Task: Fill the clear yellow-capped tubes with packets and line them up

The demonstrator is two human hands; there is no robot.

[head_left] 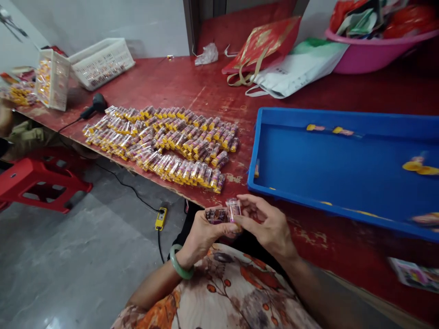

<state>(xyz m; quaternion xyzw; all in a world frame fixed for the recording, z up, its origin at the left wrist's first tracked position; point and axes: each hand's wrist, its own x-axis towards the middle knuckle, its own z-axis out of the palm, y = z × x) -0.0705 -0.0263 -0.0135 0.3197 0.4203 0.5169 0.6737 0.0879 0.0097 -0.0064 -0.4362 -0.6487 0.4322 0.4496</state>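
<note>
The person's left hand, a green jade bangle on its wrist, was closed on a small printed packet, pinching it between thumb and fingers. The right hand gripped a clear plastic tube with its fingertips, and the tube stood against the end of the packet. Both hands were held together just beyond the near edge of a red-painted wooden table, above the person's floral top.

Far left of the hands, rows of clear tubes with yellow ends lay packed closely on the table, most of them tilted the same way. To the right sat a blue plastic tray holding a few yellow-and-pink pieces, some too blurred to tell. A printed card lay near the right edge of the table.

At the far left were two white plastic baskets, one standing on end, with a black corded tool just beside them. Farther back lay a red gift bag, a white bag and a pink basin piled with bags. On the floor at left stood a red plastic stool and a yellow switch box.
</note>
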